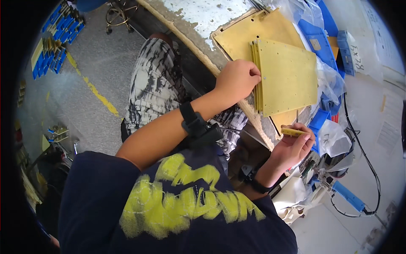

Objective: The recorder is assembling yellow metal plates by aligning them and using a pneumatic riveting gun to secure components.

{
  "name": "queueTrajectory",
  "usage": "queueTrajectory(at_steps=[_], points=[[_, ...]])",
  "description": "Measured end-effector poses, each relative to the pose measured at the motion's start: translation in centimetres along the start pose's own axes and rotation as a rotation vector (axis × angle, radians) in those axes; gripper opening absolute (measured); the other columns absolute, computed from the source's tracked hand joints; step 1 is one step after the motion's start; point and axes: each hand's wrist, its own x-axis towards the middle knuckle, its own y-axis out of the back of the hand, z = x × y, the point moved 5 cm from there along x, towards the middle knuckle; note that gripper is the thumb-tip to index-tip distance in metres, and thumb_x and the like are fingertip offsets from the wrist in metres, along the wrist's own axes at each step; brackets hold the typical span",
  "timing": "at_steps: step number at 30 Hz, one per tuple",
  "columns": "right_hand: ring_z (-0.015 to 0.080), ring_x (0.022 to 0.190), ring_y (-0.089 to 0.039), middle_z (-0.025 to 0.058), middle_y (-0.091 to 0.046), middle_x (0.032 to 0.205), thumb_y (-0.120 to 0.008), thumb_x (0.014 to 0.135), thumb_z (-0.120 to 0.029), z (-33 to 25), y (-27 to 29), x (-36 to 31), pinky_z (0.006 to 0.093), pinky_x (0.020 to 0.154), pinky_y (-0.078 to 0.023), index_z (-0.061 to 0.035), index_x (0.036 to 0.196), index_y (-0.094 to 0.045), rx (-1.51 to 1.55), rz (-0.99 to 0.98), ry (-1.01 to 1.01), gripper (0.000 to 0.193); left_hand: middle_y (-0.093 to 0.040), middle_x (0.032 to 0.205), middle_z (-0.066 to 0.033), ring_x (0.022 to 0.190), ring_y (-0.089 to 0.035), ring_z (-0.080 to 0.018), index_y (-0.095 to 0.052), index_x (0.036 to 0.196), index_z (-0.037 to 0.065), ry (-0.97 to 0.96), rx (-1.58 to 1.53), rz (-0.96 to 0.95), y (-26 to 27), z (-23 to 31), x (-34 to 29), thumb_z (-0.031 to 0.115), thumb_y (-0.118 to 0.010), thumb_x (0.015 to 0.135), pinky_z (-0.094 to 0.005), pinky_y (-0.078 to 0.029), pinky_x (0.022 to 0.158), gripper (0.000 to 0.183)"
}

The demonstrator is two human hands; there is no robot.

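A stack of flat yellow plates (287, 78) with small holes along the edges stands at the bench's front edge, its layers slightly apart. At the left edge of this stack is my left hand (239, 82), fingers curled in and fingertips against the plates; whatever is in the pinch is hidden. Below the stack's near right corner, my right hand (297, 146) is turned palm up, closed around a small yellow strip (294, 132) with holes. A thin grey rod (297, 115) shows just above that hand; I cannot tell whether it is held.
A larger yellow sheet (241, 36) lies under the stack on the worn bench (203, 19). Blue bins (319, 40) and clear plastic bags (332, 80) crowd the right side. A blue-handled tool (347, 196) with a black cable hangs at lower right. Blue-and-yellow parts (59, 38) sit on the floor, far left.
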Motion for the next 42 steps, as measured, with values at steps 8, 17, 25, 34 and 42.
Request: queueTrajectory(at_steps=[8, 17, 25, 34, 42], points=[[0.0222, 0.078, -0.064, 0.0161, -0.06, 0.092, -0.052, 0.1, -0.02, 0.5, -7.8, -4.1, 0.0334, 0.071, -0.055, 0.0015, 0.104, -0.05, 0.098, -0.4, -0.098, 0.022, -0.069, 0.072, -0.0092, 0.058, -0.066, -0.0148, -0.068, 0.089, -0.002, 0.006, -0.071, 0.031, 0.1, -0.5, 0.7, 0.009, -0.067, 0.081, -0.0288, -0.052, 0.056, 0.013], [0.0196, 0.08, -0.063, 0.0142, -0.061, 0.096, -0.051, 0.1, -0.017, 3.9, -8.9, -3.8, 0.0321, 0.075, -0.053, 0.0021, 0.104, -0.051, -0.004, -0.357, -0.082, 0.02, -0.069, 0.078, -0.0144, 0.073, -0.068, -0.0319, -0.074, 0.085, 0.009, -0.017, 0.033, 0.077, 1.0, 0.2, 0.0, 0.015, -0.065, 0.078, -0.0396, -0.055, 0.068, 0.013], [0.0187, 0.084, -0.063, 0.0143, -0.062, 0.099, -0.051, 0.1, -0.02, 4.2, -9.4, -3.1, 0.0326, 0.077, -0.053, 0.0031, 0.104, -0.05, -0.201, -0.317, 0.026, 0.023, -0.07, 0.082, -0.0163, 0.074, -0.069, -0.0286, -0.071, 0.093, 0.002, -0.062, 0.055, 0.069, 0.6, 0.3, -0.4, 0.013, -0.068, 0.078, -0.0361, -0.054, 0.068, 0.019], [0.0182, 0.077, -0.063, 0.0153, -0.062, 0.096, -0.05, 0.101, -0.025, 3.6, -8.8, -1.3, 0.0281, 0.069, -0.056, 0.0018, 0.103, -0.049, 0.03, -0.178, -0.212, 0.027, -0.067, 0.087, -0.0129, 0.079, -0.066, -0.0319, -0.07, 0.087, 0.005, -0.121, 0.162, 0.172, 0.3, 0.7, -1.0, 0.014, -0.07, 0.078, -0.041, -0.053, 0.069, 0.013], [0.0244, 0.073, -0.064, 0.0144, -0.062, 0.096, -0.047, 0.102, -0.026, 3.6, -8.5, -0.7, 0.0343, 0.068, -0.057, 0.0004, 0.102, -0.049, 0.034, -0.167, -0.211, 0.026, -0.066, 0.086, -0.0138, 0.077, -0.065, -0.0331, -0.07, 0.087, 0.005, -0.139, 0.22, 0.145, 0.2, 1.3, -1.4, 0.014, -0.067, 0.08, -0.043, -0.052, 0.07, 0.012]])
